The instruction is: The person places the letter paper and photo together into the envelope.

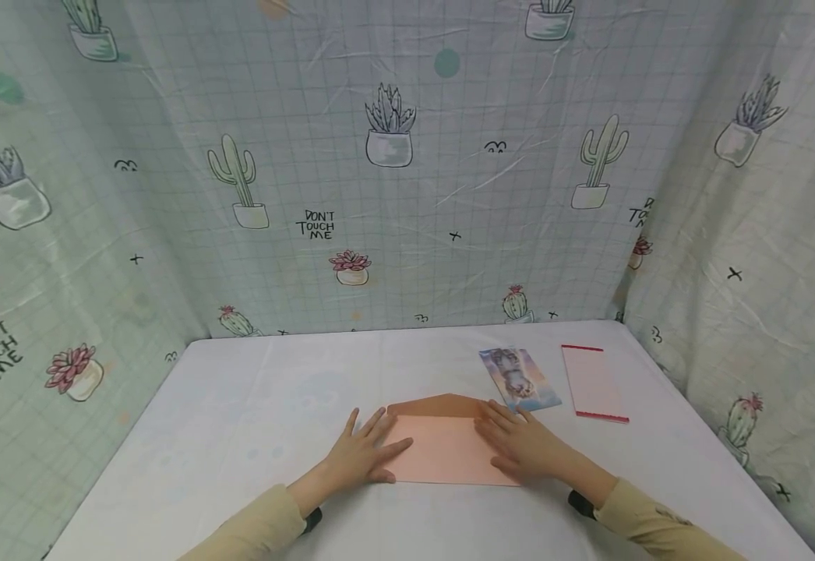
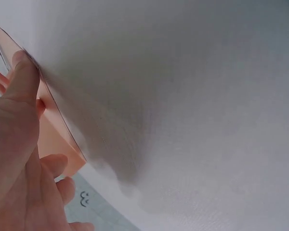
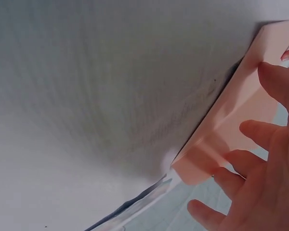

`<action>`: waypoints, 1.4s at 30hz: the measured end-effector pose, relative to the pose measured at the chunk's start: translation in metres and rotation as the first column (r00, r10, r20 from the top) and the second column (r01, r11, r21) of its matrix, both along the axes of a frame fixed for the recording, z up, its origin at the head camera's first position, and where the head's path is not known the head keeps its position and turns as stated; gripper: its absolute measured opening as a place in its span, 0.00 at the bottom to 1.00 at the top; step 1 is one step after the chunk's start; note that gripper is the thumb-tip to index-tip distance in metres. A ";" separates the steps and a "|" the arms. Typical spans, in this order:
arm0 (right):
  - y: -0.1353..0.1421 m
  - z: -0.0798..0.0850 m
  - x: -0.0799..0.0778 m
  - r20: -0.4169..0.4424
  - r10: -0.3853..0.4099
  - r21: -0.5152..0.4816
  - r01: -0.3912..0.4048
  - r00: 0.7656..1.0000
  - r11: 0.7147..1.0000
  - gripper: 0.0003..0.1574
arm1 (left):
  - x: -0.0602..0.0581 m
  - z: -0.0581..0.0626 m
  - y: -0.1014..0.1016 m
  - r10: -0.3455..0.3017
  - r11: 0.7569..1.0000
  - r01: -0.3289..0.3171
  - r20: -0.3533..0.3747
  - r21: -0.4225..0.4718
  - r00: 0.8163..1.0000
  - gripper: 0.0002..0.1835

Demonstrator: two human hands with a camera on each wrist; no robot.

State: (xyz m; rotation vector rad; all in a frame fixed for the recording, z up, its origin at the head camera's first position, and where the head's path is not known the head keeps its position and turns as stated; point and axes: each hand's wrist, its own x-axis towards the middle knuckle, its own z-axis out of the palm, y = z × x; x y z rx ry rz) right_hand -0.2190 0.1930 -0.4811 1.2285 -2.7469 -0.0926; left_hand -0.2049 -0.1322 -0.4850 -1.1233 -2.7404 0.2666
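Note:
A peach-coloured envelope (image 1: 442, 452) lies on the white table, its pointed flap (image 1: 439, 405) unfolded toward the back. My left hand (image 1: 361, 452) rests at the envelope's left end with fingers spread; in the left wrist view its thumb (image 2: 26, 72) lies along the near edge. At the right end, my right hand (image 1: 527, 442) lays its fingers over the envelope and the flap's corner. The right wrist view shows those fingers (image 3: 260, 132) spread and slightly bent over the paper. Neither hand grips anything.
Just behind the right hand lies a picture card (image 1: 530, 387) with a grey animal on a bluish-purple background. Farther right is a pale pink rectangular piece (image 1: 594, 383) with red ends. Cactus-print cloth (image 1: 407, 202) hangs behind and at both sides of the table.

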 end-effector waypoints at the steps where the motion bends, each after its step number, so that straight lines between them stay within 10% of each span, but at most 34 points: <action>1: 0.000 0.000 -0.001 0.011 0.000 -0.005 0.000 1.000 1.000 0.37 | 0.000 0.001 0.000 0.003 1.000 -0.003 0.001 0.000 1.000 0.31; 25: -0.004 0.007 -0.021 0.330 -0.083 0.013 0.084 0.940 0.996 0.43 | -0.012 0.003 -0.005 0.033 0.999 -0.036 0.129 0.018 0.991 0.34; 42: -0.003 0.005 -0.023 0.323 -0.077 -0.019 0.088 0.943 0.996 0.44 | -0.012 0.008 -0.005 0.030 0.998 -0.043 0.233 0.052 0.972 0.36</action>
